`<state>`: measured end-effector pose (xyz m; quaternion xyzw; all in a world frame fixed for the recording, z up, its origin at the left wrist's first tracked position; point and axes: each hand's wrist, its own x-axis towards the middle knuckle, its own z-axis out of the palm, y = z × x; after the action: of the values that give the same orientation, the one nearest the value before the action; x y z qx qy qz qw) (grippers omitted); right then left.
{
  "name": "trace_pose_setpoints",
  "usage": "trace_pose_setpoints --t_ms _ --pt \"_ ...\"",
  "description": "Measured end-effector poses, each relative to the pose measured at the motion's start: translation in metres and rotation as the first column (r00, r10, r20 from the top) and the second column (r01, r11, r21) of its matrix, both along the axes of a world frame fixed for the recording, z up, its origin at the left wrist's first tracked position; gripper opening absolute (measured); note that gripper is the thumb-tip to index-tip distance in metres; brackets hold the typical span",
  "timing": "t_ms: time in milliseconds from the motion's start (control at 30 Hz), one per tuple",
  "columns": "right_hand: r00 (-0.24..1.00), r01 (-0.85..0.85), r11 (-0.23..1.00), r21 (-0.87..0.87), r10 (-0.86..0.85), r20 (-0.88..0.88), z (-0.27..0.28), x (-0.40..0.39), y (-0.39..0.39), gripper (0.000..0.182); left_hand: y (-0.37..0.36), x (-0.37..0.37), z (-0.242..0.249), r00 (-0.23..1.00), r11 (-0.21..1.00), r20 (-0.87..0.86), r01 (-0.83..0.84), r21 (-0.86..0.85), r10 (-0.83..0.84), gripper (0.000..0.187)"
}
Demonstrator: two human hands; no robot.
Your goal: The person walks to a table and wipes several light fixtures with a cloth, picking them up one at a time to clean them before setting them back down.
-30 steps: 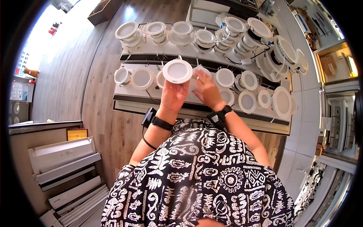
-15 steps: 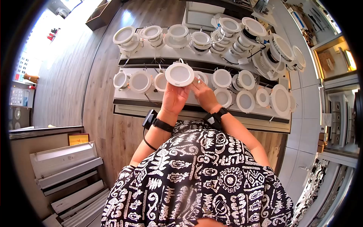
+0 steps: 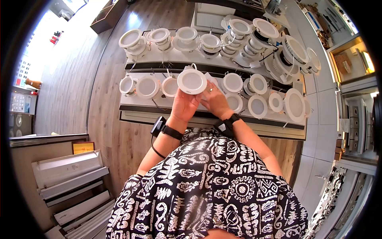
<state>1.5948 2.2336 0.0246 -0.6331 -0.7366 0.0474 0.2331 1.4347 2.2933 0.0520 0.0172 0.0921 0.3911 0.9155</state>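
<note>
Light (image 3: 192,81): raised over the tabletop (image 3: 137,102), facing you | your left grip (image 3: 184,106): partly closed at its near rim | your right grip (image 3: 217,99): half-curled alongside; hold unclear | risk: one-sided support could tip it; falling, it might strike other lamps (image 3: 147,87)

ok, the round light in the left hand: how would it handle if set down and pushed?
The round light looks stiff: no sag shows above the left hand. It looks smooth, so could slip. Being round, it may roll on edge, though the white loop might snag.
</note>
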Motion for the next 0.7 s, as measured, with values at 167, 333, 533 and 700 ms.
trace_pose_setpoints --t_ms 167,333,533,700 --pt "0.978 0.158 0.978 0.139 -0.175 0.114 -0.005 -0.001 0.003 0.06 0.004 -0.004 -0.013 0.989 0.998 0.138 0.04 0.049 -0.046 0.039" --pt "0.972 0.064 0.992 0.106 -0.086 0.218 -0.015 0.002 0.003 0.051 0.002 -0.004 -0.013 0.996 0.998 0.076 0.045 0.043 -0.049 0.039" --pt "0.981 -0.004 1.0 -0.021 0.0 -0.192 0.006 0.008 -0.011 0.033 0.0 -0.006 -0.014 1.0 1.0 0.008 0.013 0.021 -0.013 0.039" --pt "0.874 0.247 0.954 0.169 -0.145 -0.463 0.049 0.032 -0.029 0.029 -0.002 -0.003 -0.009 0.996 0.999 -0.087 0.008 0.035 -0.005 0.038"
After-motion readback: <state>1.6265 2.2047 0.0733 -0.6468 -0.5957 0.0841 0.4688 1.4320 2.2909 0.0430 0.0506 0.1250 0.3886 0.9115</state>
